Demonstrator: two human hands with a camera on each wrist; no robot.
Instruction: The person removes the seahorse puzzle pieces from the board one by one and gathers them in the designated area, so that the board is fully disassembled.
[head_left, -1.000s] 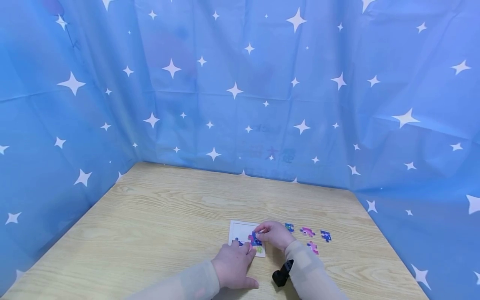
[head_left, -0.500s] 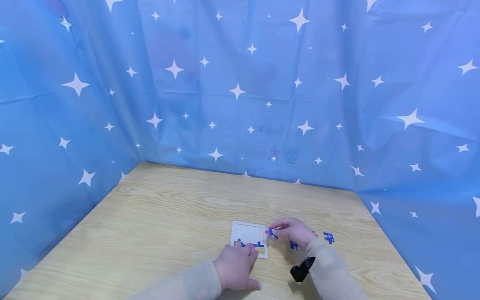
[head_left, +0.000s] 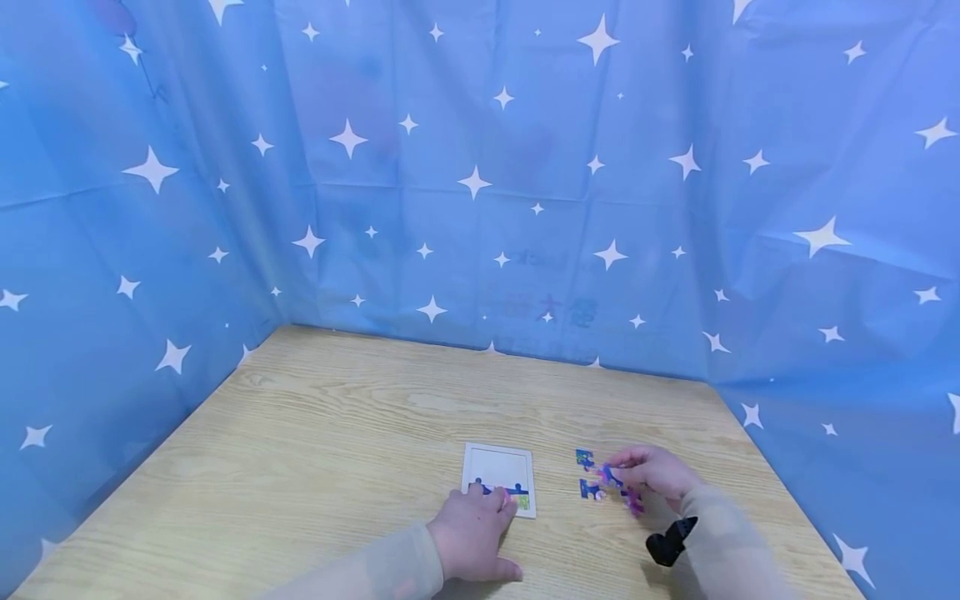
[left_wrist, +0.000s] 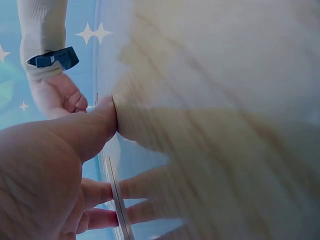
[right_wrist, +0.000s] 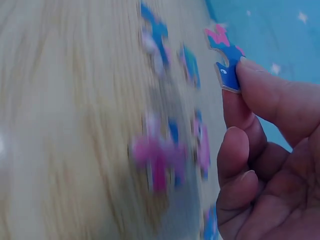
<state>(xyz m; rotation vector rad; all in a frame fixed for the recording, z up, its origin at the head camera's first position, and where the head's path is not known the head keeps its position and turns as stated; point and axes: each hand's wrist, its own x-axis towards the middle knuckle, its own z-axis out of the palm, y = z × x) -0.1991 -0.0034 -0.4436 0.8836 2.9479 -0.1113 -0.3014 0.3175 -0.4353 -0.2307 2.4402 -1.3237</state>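
One hand, the left hand [head_left: 472, 533], is laid with fingers extended and nothing grasped on the lower part of a white tray [head_left: 498, 461], where joined pieces [head_left: 522, 502] are partly covered. To the right, loose pieces [head_left: 587, 488] are scattered on the table [head_left: 360, 467]. Near these, a blue-and-pink piece [right_wrist: 231, 64] is pinched, raised, between the right hand's [head_left: 662, 475] thumb and forefinger.

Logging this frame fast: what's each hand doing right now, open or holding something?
Left hand: open, resting on the puzzle tray.
Right hand: closed, pinching a blue-and-pink puzzle piece.
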